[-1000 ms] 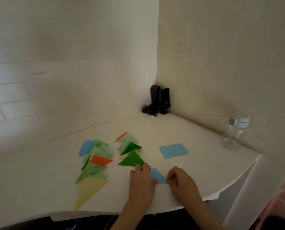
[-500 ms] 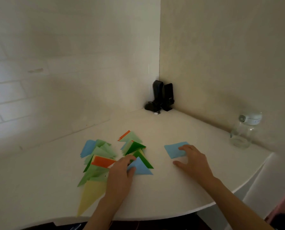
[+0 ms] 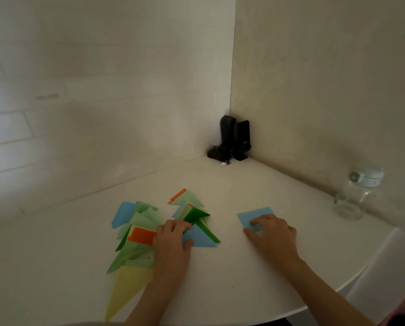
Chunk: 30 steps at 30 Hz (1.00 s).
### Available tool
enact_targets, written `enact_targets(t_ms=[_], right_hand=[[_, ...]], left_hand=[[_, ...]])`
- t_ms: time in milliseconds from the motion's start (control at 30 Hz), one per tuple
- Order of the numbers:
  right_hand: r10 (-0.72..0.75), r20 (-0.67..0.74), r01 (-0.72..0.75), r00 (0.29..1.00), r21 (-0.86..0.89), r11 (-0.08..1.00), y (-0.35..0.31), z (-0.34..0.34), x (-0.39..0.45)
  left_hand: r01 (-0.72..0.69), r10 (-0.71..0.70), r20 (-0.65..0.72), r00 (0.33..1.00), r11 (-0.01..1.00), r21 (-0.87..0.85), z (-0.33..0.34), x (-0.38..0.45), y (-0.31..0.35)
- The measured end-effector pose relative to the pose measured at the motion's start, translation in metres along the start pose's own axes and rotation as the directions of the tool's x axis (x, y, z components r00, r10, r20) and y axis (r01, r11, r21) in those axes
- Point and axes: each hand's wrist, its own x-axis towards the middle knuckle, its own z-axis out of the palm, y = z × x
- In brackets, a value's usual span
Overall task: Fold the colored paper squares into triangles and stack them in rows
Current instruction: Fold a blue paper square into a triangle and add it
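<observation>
Folded paper triangles lie in two rows on the white table [image 3: 220,278]. The left row [image 3: 137,231] holds light green, orange and blue pieces, with a yellow triangle [image 3: 128,288] nearest me. The right row [image 3: 189,208] has light green and dark green pieces. A blue triangle [image 3: 202,238] lies at its near end, over a dark green one. My left hand [image 3: 173,243] rests on the blue triangle's left part, thumb on top. My right hand [image 3: 272,234] has curled fingers on the near edge of the blue paper squares [image 3: 255,214].
Two black upright devices [image 3: 234,140] with a cable stand in the wall corner. A clear glass jar with a white lid [image 3: 354,194] sits at the right, by the wall. The table's curved front edge runs close under my forearms.
My left hand carried the blue triangle from the front edge onto the right row's near end. My right hand left it, reached the blue squares and curled its fingers there.
</observation>
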Motion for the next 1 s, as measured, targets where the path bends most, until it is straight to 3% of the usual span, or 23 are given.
enact_targets(t_ms=[200, 367, 500, 600, 667, 767, 867, 1000], right_hand=[[-0.031, 0.038, 0.035, 0.999, -0.119, 0.992, -0.01, -0.002, -0.009], [-0.024, 0.016, 0.026, 1.0, -0.144, 0.989, -0.002, -0.006, -0.027], [-0.05, -0.019, 0.049, 0.999, -0.032, 0.998, 0.005, -0.01, -0.035], [0.089, -0.155, -0.08, 0.984, 0.063, 0.995, 0.012, -0.019, -0.029], [0.19, -0.075, -0.183, 0.979, 0.089, 0.979, 0.018, -0.024, -0.02], [0.185, 0.065, -0.19, 0.98, 0.082, 0.978, 0.022, -0.021, -0.009], [0.17, 0.105, -0.186, 0.98, 0.171, 0.967, 0.021, -0.018, -0.004], [0.139, 0.094, -0.163, 0.986, 0.339, 0.926, 0.022, -0.015, -0.001]], left_hand=[[-0.125, 0.124, -0.056, 0.991, 0.992, -0.021, -0.007, -0.015, 0.021], [-0.225, 0.229, 0.024, 0.973, 0.969, -0.102, -0.003, -0.028, 0.04], [-0.259, 0.286, 0.117, 0.951, 0.944, -0.206, 0.002, -0.036, 0.06], [-0.26, 0.307, 0.207, 0.929, 0.939, -0.224, 0.009, -0.035, 0.071], [-0.265, 0.32, 0.261, 0.911, 0.938, -0.224, 0.016, -0.034, 0.075], [-0.328, 0.359, 0.332, 0.872, 0.933, -0.149, 0.03, -0.031, 0.076], [-0.349, 0.345, 0.361, 0.866, 0.935, -0.056, 0.038, -0.03, 0.077], [-0.36, 0.36, 0.343, 0.868, 0.931, -0.066, 0.039, -0.03, 0.075]])
